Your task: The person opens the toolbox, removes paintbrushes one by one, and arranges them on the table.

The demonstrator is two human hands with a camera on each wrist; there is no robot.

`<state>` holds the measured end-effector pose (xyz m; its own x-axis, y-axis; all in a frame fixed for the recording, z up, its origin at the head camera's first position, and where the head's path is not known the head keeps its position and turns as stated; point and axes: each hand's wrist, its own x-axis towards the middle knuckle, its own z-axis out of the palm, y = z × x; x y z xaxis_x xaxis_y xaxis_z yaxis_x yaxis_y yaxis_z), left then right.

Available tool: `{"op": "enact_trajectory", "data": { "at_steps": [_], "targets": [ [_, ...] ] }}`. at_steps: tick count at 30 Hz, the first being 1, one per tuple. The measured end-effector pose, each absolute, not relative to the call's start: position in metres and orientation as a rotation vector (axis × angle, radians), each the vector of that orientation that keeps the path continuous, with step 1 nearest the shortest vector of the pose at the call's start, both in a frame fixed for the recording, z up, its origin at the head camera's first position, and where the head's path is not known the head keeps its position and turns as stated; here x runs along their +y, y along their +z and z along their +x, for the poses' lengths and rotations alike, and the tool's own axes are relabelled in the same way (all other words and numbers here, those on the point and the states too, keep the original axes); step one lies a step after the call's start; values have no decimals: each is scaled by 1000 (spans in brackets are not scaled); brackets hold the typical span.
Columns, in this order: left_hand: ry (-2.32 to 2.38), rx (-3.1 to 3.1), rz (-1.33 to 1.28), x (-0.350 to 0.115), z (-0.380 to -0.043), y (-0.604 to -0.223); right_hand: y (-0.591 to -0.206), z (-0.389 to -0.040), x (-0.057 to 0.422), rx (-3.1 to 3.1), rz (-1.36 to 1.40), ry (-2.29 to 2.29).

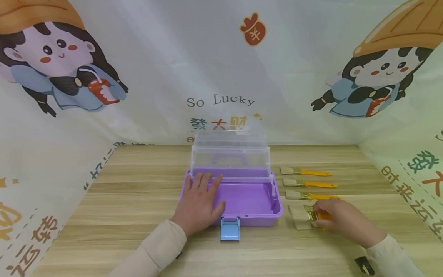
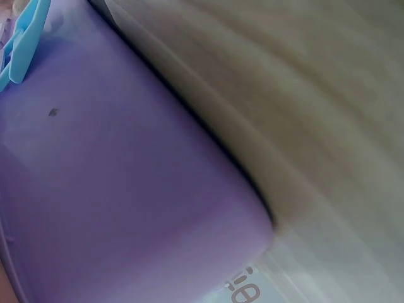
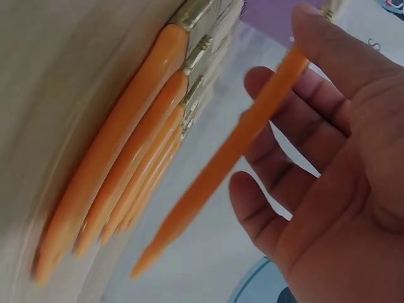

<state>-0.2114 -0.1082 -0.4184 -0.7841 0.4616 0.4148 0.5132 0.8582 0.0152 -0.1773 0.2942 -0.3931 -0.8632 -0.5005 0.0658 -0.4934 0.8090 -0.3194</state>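
Note:
A purple plastic box (image 1: 256,221) stands with its transparent lid (image 1: 230,157) raised at the back and its blue latch (image 1: 230,231) hanging down in front. My left hand (image 1: 197,204) rests over the box's left side, fingers spread across the rim. In the left wrist view the purple outer wall (image 2: 126,158) fills much of the picture. To the right of the box, my right hand (image 1: 342,219) pinches a flat paintbrush by its orange handle (image 3: 221,164) near the metal ferrule. Its pale bristles (image 1: 297,211) point toward the box, overlapping another paintbrush in the head view.
Several more orange-handled paintbrushes (image 1: 316,173) lie in a row on the wood-grain table (image 1: 138,200), bristles toward the box. A printed cloth (image 1: 155,77) encloses the table at the back and both sides. A small black object (image 1: 364,265) shows by the right sleeve.

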Motion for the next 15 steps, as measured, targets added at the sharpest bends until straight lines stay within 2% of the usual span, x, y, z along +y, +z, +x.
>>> {"op": "enact_trajectory", "data": {
  "at_steps": [15],
  "targets": [
    [-191, -2621, -721, -109, -212, -417, -411, -157, 310, 2843, -873, -406]
  ]
}}
